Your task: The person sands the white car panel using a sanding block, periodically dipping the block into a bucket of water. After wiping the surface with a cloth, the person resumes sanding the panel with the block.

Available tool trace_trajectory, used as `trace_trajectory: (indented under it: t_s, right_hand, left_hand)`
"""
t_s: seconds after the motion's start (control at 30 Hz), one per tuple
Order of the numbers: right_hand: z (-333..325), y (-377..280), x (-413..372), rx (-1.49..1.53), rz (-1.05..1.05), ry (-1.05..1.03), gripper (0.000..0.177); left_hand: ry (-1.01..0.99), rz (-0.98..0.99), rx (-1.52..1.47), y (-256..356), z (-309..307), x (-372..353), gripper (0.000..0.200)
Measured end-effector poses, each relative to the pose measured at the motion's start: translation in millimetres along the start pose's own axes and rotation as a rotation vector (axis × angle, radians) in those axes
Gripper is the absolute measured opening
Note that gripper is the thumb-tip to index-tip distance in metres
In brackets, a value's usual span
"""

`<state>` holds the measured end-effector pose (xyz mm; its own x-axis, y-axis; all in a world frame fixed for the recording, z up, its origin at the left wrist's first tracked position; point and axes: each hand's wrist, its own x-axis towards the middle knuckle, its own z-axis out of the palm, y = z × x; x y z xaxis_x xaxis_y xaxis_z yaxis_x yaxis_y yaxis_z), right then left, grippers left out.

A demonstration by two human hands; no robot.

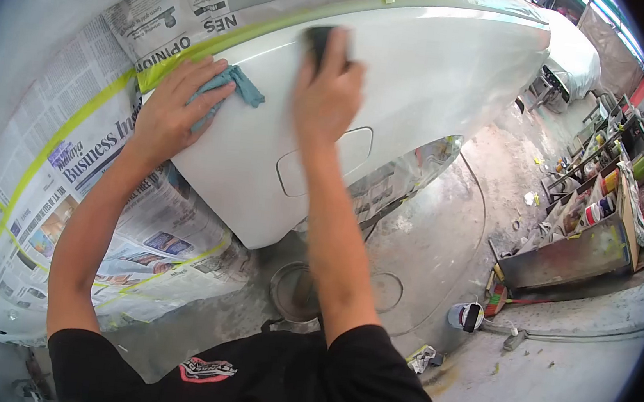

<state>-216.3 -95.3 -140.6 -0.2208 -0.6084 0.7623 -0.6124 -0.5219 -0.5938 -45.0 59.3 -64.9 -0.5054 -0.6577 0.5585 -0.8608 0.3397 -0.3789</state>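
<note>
A pale, whitish car body panel (437, 72) stretches across the view, with the outline of a fuel door (325, 160) low on it. My left hand (170, 110) rests at the panel's left end and grips a crumpled blue cloth (246, 88), which sticks out past the fingers. Higher and to the right, my right hand (329, 106) is closed around a black block (318, 42), probably a sanding block, held against the panel. That hand is slightly blurred, and its palm side is hidden.
Newspaper masking (96, 146) and yellow-green tape (196, 50) border the panel. On the floor a hose (485, 206) curves past a round stool-like object (293, 288). A cluttered trolley (567, 254) and a white bucket (466, 317) stand at right; a covered car (576, 59) is behind.
</note>
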Motion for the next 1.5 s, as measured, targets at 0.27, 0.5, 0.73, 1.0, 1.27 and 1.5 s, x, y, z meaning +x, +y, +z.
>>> trace_trajectory:
  t_s: [0.27,0.5,0.73,1.0,1.27,1.5]
  right_hand:
    - [0.6,77.6,102.8,-0.009,0.207,-0.012,0.066]
    - [-8.1,34.2,10.8,0.067,-0.097,-0.013,0.071]
    - [9.4,63.6,75.9,0.01,0.183,0.061,0.065]
    - [2.0,77.5,85.2,0.084,0.069,0.007,0.064]
    - [-12.5,-3.5,-9.7,-0.005,-0.171,-0.064,0.071]
    - [-10.5,77.8,97.5,-0.051,-0.004,-0.062,0.063]
  left_hand:
    - [-0.009,-0.01,-0.01,0.4,-0.5,2.5,0.055]
    - [-0.013,-0.003,0.01,1.0,3.0,-0.6,0.056]
    - [-0.017,-0.019,0.001,0.7,0.2,-1.9,0.054]
    - [0.004,-0.006,-0.012,-2.0,2.7,-1.1,0.061]
    - [0.053,-0.006,-0.01,-0.4,-0.2,-0.2,0.057]
    - [0.054,-0.029,0.011,-0.4,-1.1,-2.6,0.057]
